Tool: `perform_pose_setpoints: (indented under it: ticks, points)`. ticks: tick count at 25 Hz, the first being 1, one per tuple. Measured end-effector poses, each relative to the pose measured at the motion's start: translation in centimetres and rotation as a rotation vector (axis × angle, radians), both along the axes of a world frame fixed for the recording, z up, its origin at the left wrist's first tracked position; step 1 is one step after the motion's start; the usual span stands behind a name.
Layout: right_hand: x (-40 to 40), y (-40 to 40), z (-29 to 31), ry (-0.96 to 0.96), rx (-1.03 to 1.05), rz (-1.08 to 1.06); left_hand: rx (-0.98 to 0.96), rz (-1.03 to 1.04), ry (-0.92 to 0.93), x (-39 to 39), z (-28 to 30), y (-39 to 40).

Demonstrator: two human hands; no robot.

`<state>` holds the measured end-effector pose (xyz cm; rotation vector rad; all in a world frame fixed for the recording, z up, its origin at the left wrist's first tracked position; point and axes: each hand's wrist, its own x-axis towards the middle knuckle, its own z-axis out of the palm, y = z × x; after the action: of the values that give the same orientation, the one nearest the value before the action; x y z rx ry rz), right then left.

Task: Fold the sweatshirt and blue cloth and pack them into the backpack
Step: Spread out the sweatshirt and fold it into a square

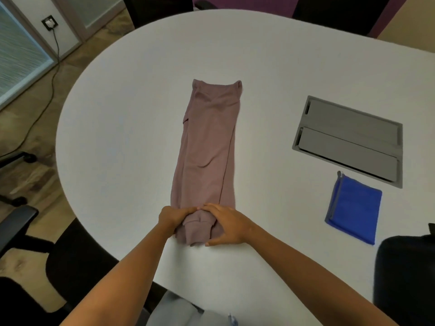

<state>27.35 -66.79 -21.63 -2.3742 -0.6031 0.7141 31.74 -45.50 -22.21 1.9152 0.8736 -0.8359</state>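
While the office chairs [21,222] and a trailing cable [54,67] sit off the table's left edge, the work itself is at the near middle of the white table [117,142]. The person's left hand [175,216] lies over the left side of a small roll at the near end of the mauve sweatshirt [207,147], fingers curled over the bunched fabric and gripping it. The right hand [226,224] covers the right side of that same roll, fingers bent across the top and thumb low against the table side, so both hands hold the cloth. Their fingertips almost meet over the middle.

The sweatshirt lies as a long narrow strip running away from the person, sleeves folded in, collar at the far end. It looks soft, limp and light, a knit that creases easily and will spring loose if let go; rolled tightly it should hold shape only under pressure. The best purchase is probably just where the hands are, on both ends of the roll, pressing evenly so it does not skew.

Further right is a grey cable hatch [348,140] set flush in the table, and near it the blue cloth [355,208], already folded flat into a rectangle, thin and easy to lift by an edge. At the far right edge a dark shape, likely the backpack [404,278], is only partly in view.
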Motion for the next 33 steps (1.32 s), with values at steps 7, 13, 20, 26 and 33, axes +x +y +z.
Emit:
perform_pose_setpoints:
  ticks: [7, 13, 20, 26, 33]
  points:
    - [-5.6, -2.3, -2.4, -0.327, -0.197, -0.008, -0.422, -0.051, 0.300, -3.3, 0.9, -3.5]
    - [-5.6, -4.6, -2.2, -0.422, -0.161, 0.079, -0.131, -0.242, 0.255, -2.7, 1.7, -3.5]
    - [-5.8, -5.4, 1.4, -0.354, -0.152, 0.231, 0.022, -0.952, -0.943, -1.7, 2.4, -5.8]
    - [-6.8, -5.9, 4.4, -0.219, -0.087, 0.200, 0.114, -1.463, -0.628, -2.5, -2.2, -6.7]
    - [-3.7, -5.8, 6.9, 0.050, -0.051, 0.111, -0.139, -1.393, -0.533, -1.6, -2.0, -6.3]
